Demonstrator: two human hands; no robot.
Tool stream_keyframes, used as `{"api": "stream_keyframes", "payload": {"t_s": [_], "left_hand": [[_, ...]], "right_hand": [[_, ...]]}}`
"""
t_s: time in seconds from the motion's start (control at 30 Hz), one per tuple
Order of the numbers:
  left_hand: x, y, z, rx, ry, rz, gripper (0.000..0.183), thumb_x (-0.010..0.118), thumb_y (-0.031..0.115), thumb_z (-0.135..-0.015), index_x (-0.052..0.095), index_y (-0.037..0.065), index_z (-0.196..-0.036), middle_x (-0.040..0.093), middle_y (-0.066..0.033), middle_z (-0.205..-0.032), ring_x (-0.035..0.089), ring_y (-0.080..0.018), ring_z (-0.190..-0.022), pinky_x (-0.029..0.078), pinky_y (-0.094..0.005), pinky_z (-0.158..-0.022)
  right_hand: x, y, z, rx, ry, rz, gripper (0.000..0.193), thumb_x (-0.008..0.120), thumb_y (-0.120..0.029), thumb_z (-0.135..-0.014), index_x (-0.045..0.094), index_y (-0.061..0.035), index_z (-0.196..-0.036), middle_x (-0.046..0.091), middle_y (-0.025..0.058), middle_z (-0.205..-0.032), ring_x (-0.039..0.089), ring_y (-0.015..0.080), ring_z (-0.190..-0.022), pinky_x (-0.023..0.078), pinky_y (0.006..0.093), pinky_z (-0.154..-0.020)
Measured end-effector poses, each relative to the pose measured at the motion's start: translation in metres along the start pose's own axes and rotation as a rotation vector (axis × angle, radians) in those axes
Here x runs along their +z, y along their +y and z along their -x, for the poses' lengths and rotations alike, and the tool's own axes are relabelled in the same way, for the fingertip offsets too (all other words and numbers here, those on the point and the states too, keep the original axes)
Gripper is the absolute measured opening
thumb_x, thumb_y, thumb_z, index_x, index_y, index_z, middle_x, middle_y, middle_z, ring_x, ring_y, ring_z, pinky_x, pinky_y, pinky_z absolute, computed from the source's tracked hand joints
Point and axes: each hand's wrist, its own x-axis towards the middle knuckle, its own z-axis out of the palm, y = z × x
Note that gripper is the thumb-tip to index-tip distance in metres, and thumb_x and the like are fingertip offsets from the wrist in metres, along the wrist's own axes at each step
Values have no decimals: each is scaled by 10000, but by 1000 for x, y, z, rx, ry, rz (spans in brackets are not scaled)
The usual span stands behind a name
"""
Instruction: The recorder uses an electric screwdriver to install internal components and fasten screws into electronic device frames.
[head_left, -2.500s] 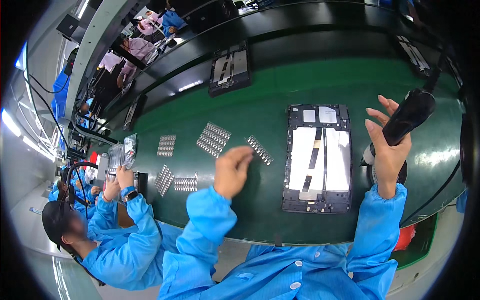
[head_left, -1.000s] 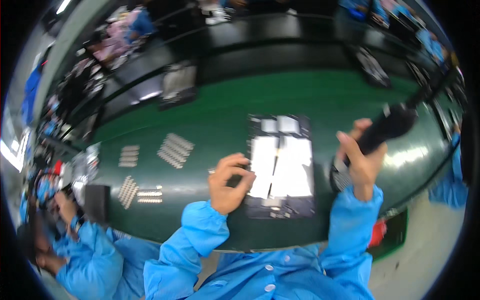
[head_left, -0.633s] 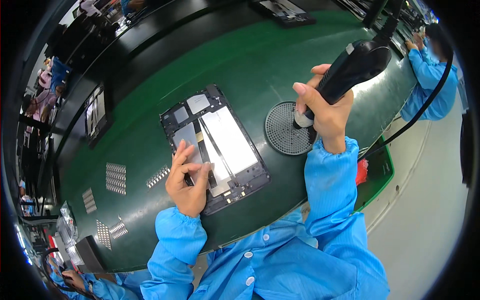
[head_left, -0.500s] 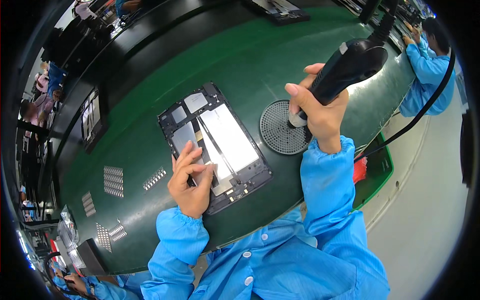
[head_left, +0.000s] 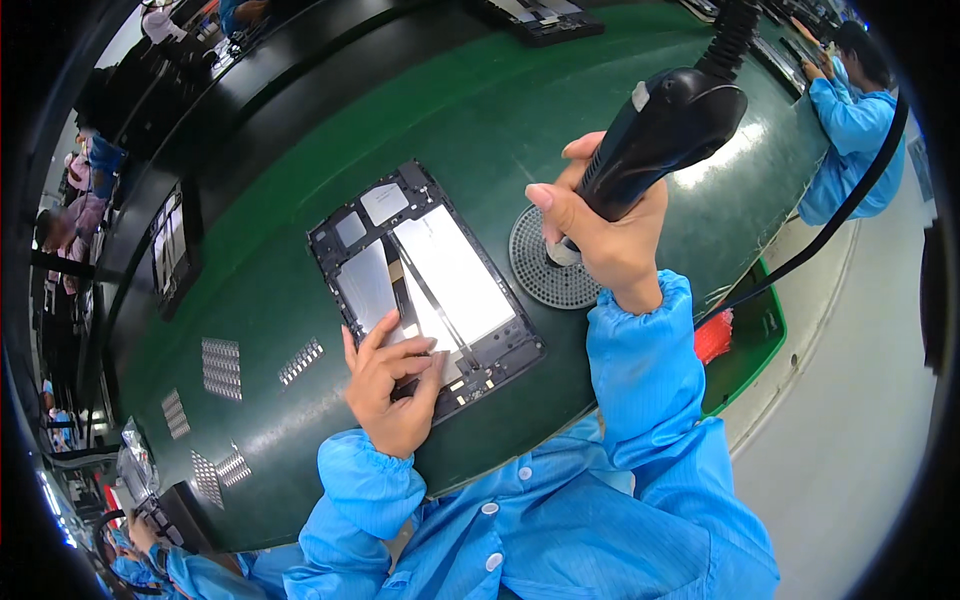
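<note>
On the green table lies an open tablet (head_left: 455, 265), its silver battery plates and black frame showing. My left hand (head_left: 392, 395) rests over its lower left part, thumb and forefinger pinched together; whatever is between them is too small to make out. A dark ribbon strip runs slanting down the tablet toward those fingertips. My right hand (head_left: 620, 235) is wrapped round a thick black corded electric screwdriver (head_left: 665, 135), tilted with its pale lower end downward. That end is over a round grey perforated plate (head_left: 540, 280), partly hidden by my hand.
Several sheets of small metal parts (head_left: 221, 368) lie to the left. Another open tablet (head_left: 172, 250) stands beyond them, and one more (head_left: 545, 18) at the far edge. A green bin (head_left: 765, 345) with red material stands below the right edge. Co-workers sit around; a black cable (head_left: 850, 225) hangs at right.
The screwdriver in my right hand has shifted left over the perforated plate. My left hand has moved slightly right and down along the tablet, still pinched.
</note>
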Motion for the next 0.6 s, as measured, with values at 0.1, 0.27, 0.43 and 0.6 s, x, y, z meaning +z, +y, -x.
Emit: {"api": "stream_keyframes", "payload": {"t_s": [0.1, 0.27, 0.43, 0.6], "left_hand": [[1, 9, 3, 3, -5, -19, 165, 766, 32, -664, 620, 104, -687, 684, -30, -904, 545, -313, -1143, 146, -616, -1064], [1, 12, 5, 6, -46, -25, 146, 770, 41, -641, 655, 125, -674, 678, 0, -900, 545, -285, -1140, 104, -622, -1069], [1, 10, 5, 54, -32, -17, 179, 774, 17, -631, 625, 109, -670, 680, -10, -844, 584, -278, -1067, 117, -607, -1072], [-6, 10, 0, 116, 17, -63, 188, 796, 27, -615, 642, 118, -673, 674, -6, -796, 628, -224, -948, 204, -589, -1051]], "right_hand": [[1, 1, 2, -10, -3, -24, 333, 751, 20, -727, 541, 21, -986, 596, 31, -626, 556, 86, -504, 437, 215, -458], [7, 3, 1, -11, -11, 11, 332, 745, 25, -732, 541, 21, -994, 594, 27, -621, 556, 82, -511, 439, 212, -459], [9, 7, 1, -8, -25, -3, 328, 738, 34, -732, 542, 20, -994, 588, 21, -610, 552, 78, -504, 436, 209, -456], [10, 7, 2, -7, -50, 18, 328, 742, 34, -728, 545, 21, -990, 588, 23, -616, 552, 77, -505, 432, 208, -454]]}}
